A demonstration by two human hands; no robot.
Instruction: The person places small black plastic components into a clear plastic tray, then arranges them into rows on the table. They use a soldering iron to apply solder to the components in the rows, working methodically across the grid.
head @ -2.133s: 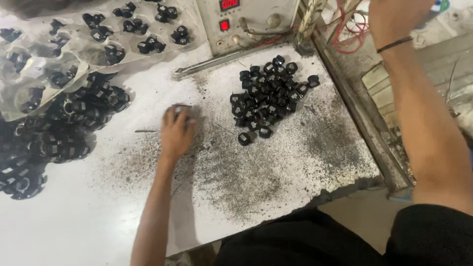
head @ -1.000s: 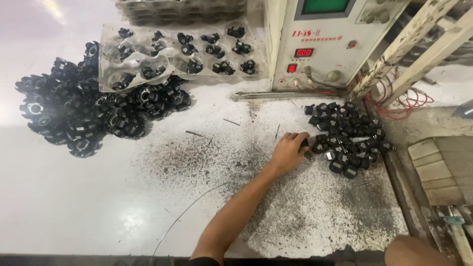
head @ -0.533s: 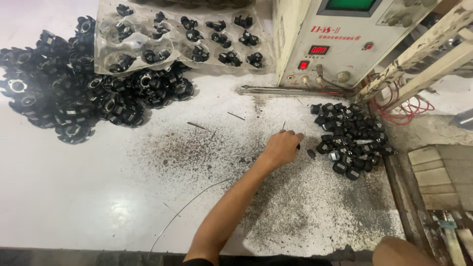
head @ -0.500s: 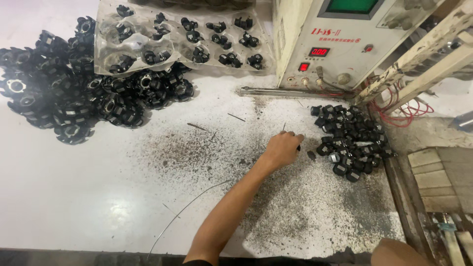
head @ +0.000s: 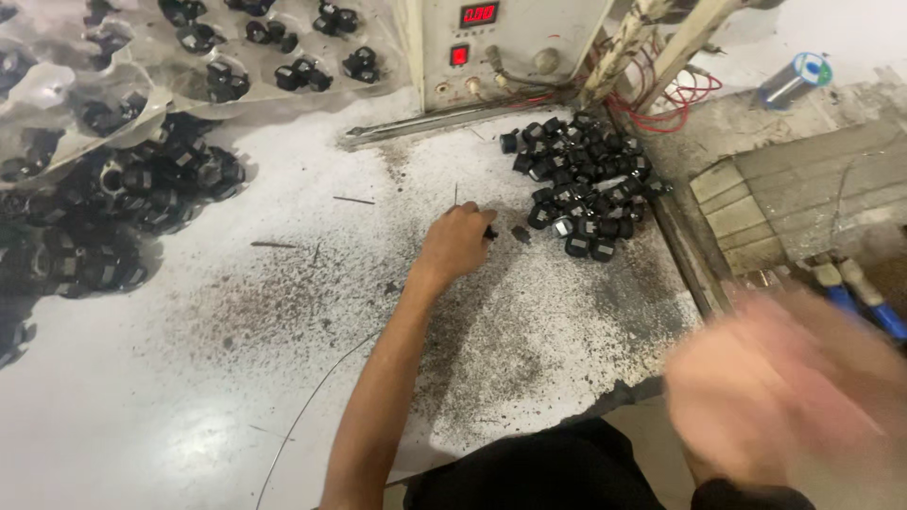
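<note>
Black grit speckles a white table (head: 142, 416) seen from above. The left hand (head: 455, 244) rests on the table near its middle, knuckles up, fingers curled narrowly around a small black part (head: 490, 232) whose tip peeks out on the side facing a pile of black parts (head: 586, 184). That piece is too hidden to tell its long axis. The pile lies just right of the hand, close to it but apart. The right hand (head: 784, 387) is a pale blur at lower right, off the table; I cannot tell whether it is open or closed. A grey control box (head: 510, 38) stands behind the pile. Clear plastic trays (head: 170, 57) of black parts sit at upper left, above a larger dark heap (head: 104, 227).
</note>
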